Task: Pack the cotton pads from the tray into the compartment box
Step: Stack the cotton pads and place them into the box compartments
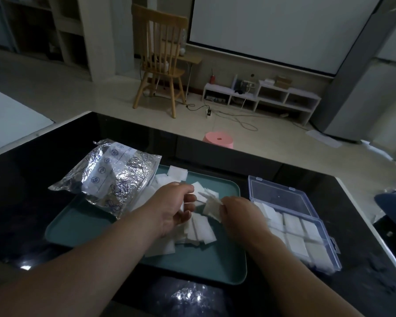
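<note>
A teal tray (82,227) lies on the dark table with several white square cotton pads (201,232) scattered over its middle and far side. My left hand (174,211) hovers over the pile, fingers curled around a few pads. My right hand (240,213) is just to its right, pinching a small bunch of cotton pads (212,208) above the tray. To the right of the tray stands the clear blue compartment box (329,243), lid open, with pads in several compartments.
A crinkled silver foil bag (110,179) rests on the tray's far left corner. The glossy black table (32,191) ends just right of the box. Beyond it on the floor are a pink stool (218,139), a wooden chair (161,58) and a low white shelf (261,97).
</note>
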